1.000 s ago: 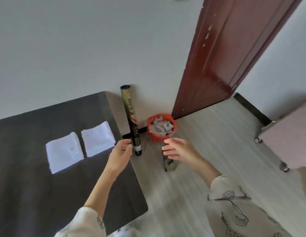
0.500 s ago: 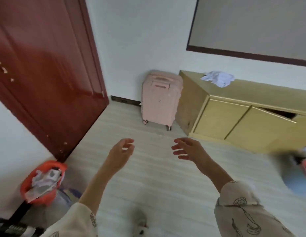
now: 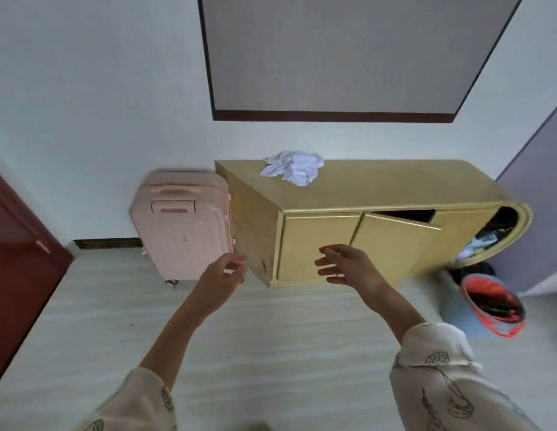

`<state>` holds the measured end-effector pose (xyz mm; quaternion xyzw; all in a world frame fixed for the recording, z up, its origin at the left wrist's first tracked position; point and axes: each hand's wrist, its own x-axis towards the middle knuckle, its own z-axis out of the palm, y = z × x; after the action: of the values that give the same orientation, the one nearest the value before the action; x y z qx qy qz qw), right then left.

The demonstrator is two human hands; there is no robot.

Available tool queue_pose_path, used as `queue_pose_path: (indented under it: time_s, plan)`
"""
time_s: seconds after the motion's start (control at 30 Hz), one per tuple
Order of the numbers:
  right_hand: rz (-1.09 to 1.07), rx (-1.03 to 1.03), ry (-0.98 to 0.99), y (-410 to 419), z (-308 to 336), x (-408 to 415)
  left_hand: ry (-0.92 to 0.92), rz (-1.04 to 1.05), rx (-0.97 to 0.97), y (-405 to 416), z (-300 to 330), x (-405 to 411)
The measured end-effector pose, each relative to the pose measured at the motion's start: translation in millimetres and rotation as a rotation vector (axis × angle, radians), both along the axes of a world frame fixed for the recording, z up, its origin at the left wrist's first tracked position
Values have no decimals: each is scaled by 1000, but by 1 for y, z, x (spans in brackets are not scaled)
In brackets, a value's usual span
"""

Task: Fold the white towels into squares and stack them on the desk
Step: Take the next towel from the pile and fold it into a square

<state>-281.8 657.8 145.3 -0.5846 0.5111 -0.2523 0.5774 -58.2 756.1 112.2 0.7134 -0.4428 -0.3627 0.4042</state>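
A crumpled heap of white towels point(image 3: 294, 170) lies on top of a low yellow cabinet point(image 3: 379, 189) against the far wall. My left hand point(image 3: 222, 276) and my right hand point(image 3: 348, 265) are both held out in front of me, fingers loosely spread, holding nothing. They hover in the air below the cabinet's front, well short of the towels. The desk with the folded towels is out of view.
A pink suitcase point(image 3: 182, 227) stands left of the cabinet. One cabinet door point(image 3: 392, 241) hangs ajar. A dark red door point(image 3: 19, 275) is at the left edge. An orange and blue bag point(image 3: 488, 303) lies on the floor at the right. Pale wood floor point(image 3: 271, 337) stretches ahead.
My view has swung from the dark desk with two folded towels, past the red door, to the yellow cabinet. Cabinet and towels are now closer and more central. Both hands stay empty.
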Motion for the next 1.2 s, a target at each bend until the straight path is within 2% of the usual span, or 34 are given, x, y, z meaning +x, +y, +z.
queue_pose_path:
  time_s: [0.37, 0.73, 0.93, 1.2]
  plan:
    - [-71, 26, 25, -238, -18, 1, -68, -113, 73, -255, -10, 14]
    - [63, 35, 116, -499, -44, 31, -12, 31, 249, -475, -59, 17]
    - [147, 136, 197, -574, -85, 59, -41, 109, 353, -553, -90, 33]
    - [99, 218, 274, -655, -127, 94, -185, 19, 413, -678, -134, 73]
